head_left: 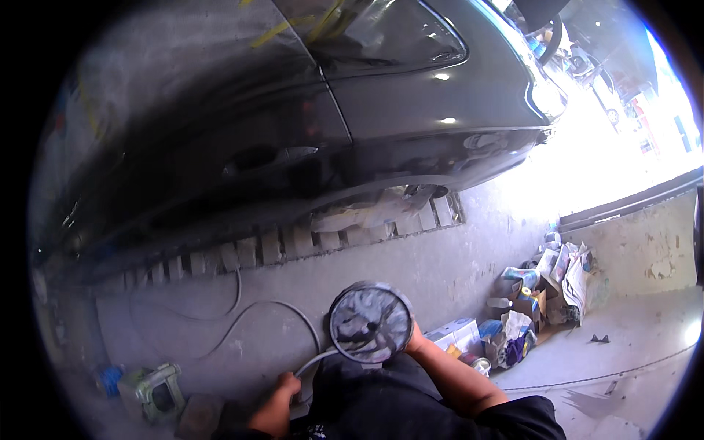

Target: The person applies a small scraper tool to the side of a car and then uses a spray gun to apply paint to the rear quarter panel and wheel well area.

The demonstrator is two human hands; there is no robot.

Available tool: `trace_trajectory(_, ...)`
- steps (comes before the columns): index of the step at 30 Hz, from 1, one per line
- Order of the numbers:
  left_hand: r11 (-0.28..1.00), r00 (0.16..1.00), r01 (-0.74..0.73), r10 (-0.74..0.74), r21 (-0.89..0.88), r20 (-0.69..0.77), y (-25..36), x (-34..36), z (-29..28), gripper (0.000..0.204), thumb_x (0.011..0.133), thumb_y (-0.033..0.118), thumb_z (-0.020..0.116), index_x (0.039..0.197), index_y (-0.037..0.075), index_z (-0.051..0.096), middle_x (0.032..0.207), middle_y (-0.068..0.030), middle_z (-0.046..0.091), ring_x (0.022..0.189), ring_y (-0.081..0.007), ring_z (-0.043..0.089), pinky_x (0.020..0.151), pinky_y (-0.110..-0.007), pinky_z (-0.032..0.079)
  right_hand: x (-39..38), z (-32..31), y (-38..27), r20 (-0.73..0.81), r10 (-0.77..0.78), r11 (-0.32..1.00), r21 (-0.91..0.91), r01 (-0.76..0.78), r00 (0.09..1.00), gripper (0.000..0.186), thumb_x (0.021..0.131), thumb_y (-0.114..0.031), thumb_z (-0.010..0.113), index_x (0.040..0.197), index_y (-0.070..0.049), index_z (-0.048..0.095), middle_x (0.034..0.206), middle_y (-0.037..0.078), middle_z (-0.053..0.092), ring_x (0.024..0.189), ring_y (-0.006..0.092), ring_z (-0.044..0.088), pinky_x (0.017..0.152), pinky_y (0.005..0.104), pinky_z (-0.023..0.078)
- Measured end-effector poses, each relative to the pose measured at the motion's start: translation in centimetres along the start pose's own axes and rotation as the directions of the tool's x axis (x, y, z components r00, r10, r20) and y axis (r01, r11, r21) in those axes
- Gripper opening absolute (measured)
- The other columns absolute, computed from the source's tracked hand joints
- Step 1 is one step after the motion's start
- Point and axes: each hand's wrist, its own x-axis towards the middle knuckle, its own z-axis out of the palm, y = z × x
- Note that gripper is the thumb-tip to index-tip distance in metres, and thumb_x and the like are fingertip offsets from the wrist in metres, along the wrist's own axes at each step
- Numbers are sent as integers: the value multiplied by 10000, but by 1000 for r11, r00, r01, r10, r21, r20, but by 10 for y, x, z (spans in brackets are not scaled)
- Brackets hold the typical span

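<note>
A round container (370, 320) with a grey-streaked top is held at waist height in my right hand (413, 338), whose fingers are mostly hidden behind it. A pale grey hose (317, 357) runs from under the container down to my left hand (288, 385), which is closed around it. Beyond my hands stands a glossy dark car (396, 95), with plastic sheeting (169, 51) and yellow tape on its upper left part and more covering around the wheel arch (367, 213).
A floor grate (301, 242) runs beneath the car, with hose loops (275, 302) on the concrete. Cartons, papers and bottles (532, 293) pile along the right beside a low wall (638, 249). A green jerrycan-like object (150, 389) lies at lower left. A bright opening is at upper right.
</note>
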Motion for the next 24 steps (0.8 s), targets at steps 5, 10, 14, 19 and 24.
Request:
trace_trajectory(5, 1000, 1000, 8, -7, 10, -17, 14, -11, -30, 356, 804, 315, 571, 992, 26, 661, 1073, -197, 619, 1030, -338, 584, 903, -398, 460, 1, 16, 30, -75, -42, 999, 8, 42, 996, 525, 650, -7, 628, 1157, -13, 493, 1131, 227, 533, 1018, 426, 528, 860, 410, 464)
trace_trajectory(10, 999, 999, 36, -36, 2, 6, 5, -10, -24, 358, 813, 323, 560, 993, 29, 656, 1085, -187, 616, 1029, -329, 585, 905, -405, 459, 34, 21, 14, -68, -153, 973, -185, 138, 986, 476, 714, -19, 640, 1163, -21, 482, 1079, 219, 552, 989, 433, 529, 817, 422, 464)
trace_trajectory(14, 999, 999, 39, -39, -28, 14, 9, -14, -22, 368, 814, 333, 564, 990, 22, 654, 1071, -195, 618, 1019, -336, 588, 895, -409, 464, 61, 27, 23, -132, -74, 986, -160, 52, 989, 420, 756, -48, 646, 1149, -26, 500, 999, 210, 574, 928, 426, 551, 781, 415, 466)
trace_trajectory(19, 996, 1000, 24, -23, -88, 17, 20, -15, -25, 376, 816, 339, 575, 987, 13, 651, 1044, -206, 624, 1004, -343, 593, 882, -413, 469, 58, 0, 66, -242, -87, 992, -107, 62, 966, 302, 772, -57, 655, 1055, -17, 558, 945, 177, 589, 882, 385, 575, 735, 426, 460)
trace_trajectory(24, 975, 995, 94, -84, -203, 56, 25, -17, -31, 378, 817, 340, 581, 986, 8, 650, 1039, -207, 627, 994, -341, 601, 878, -412, 471, -5, -53, 27, -452, -350, 740, -671, -54, 821, 77, 838, -34, 536, 818, -27, 610, 756, 67, 592, 697, 201, 566, 621, 336, 453)
